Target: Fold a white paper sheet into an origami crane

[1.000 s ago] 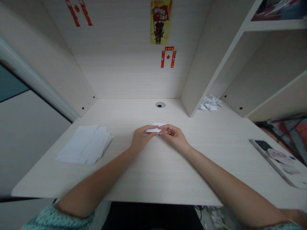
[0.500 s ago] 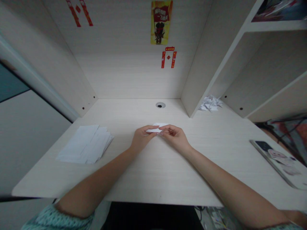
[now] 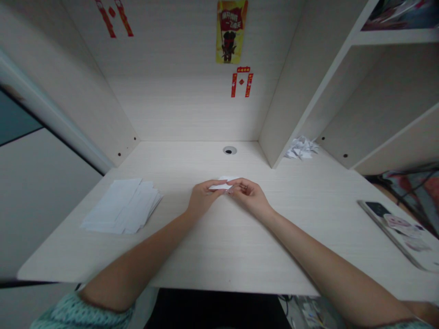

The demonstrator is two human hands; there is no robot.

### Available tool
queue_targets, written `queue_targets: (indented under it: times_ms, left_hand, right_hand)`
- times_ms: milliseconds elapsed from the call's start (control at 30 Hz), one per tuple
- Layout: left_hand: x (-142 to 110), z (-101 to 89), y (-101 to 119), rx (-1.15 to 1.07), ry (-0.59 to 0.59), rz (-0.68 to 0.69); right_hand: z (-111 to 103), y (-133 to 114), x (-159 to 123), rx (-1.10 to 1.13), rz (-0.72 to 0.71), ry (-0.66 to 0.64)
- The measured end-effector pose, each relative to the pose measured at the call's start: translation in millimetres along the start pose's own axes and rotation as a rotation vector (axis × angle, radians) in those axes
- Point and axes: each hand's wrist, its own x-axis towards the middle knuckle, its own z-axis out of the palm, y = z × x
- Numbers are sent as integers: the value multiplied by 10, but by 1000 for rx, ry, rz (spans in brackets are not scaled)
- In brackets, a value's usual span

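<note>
Firstly, note a pale rectangular phone with a patterned back (image 3: 399, 232) between three and four o'clock, then a fanned stack of flat white paper sheets (image 3: 121, 205) at nine. At twelve, holding a small white paper piece (image 3: 218, 186) in a narrow pinch of left hand (image 3: 203, 195) and right hand (image 3: 252, 194) together (can't tell how many layers). Probably mid-fold; calls next for steady grip and even pressure. Beyond, at two, see a loose heap of small white paper bits (image 3: 301, 148).
</note>
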Motion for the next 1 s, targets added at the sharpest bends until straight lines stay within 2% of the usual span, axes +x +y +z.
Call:
queue_targets:
  times_ms: [267, 433, 667, 1000]
  left_hand:
    - [-12, 15, 26, -49, -13, -26]
    - [-4, 4, 15, -43, -17, 9]
    - [1, 1, -7, 5, 19, 23]
    - [2, 28, 0, -91, 2, 11]
  right_hand:
    - [-16, 36, 6, -35, -35, 22]
    - [-18, 40, 9, -68, -48, 43]
    - [-3, -26, -6, 27, -9, -21]
    - [-2, -36, -3, 35, 4, 4]
